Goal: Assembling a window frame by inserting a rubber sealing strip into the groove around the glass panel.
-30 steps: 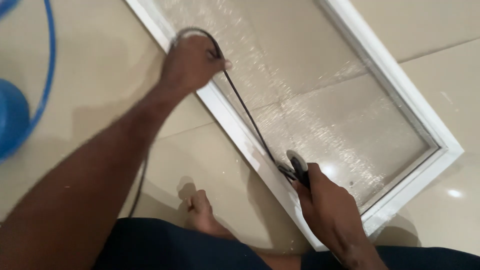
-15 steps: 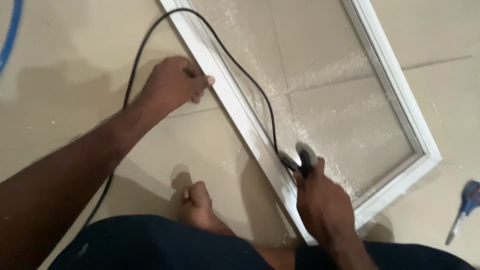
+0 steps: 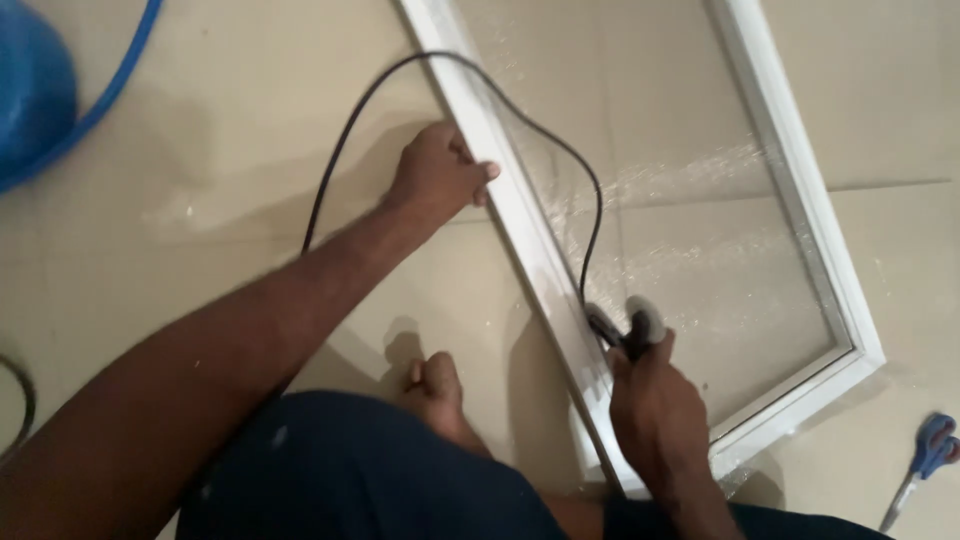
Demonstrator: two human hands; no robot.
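A white rectangular frame (image 3: 520, 225) with a clear mesh or film stretched over it lies on the tiled floor. My left hand (image 3: 436, 176) rests on the frame's left rail, fingers curled over its edge. My right hand (image 3: 655, 400) is closed around a small roller tool (image 3: 640, 322) pressed on the same rail nearer to me. A black cord (image 3: 590, 215) runs from the tool up across the mesh, loops over the rail and trails down the floor to the left. My bare foot (image 3: 432, 385) sits beside the frame.
Blue-handled scissors (image 3: 925, 460) lie on the floor at the lower right. A blue bag or container (image 3: 35, 85) with a blue hose (image 3: 110, 85) sits at the upper left. A dark cable loop (image 3: 22, 400) shows at the left edge.
The view has shifted, so the frame sits further right. My left hand has slid down the rail toward me. The cord's loop has widened. My right hand stays on the roller tool.
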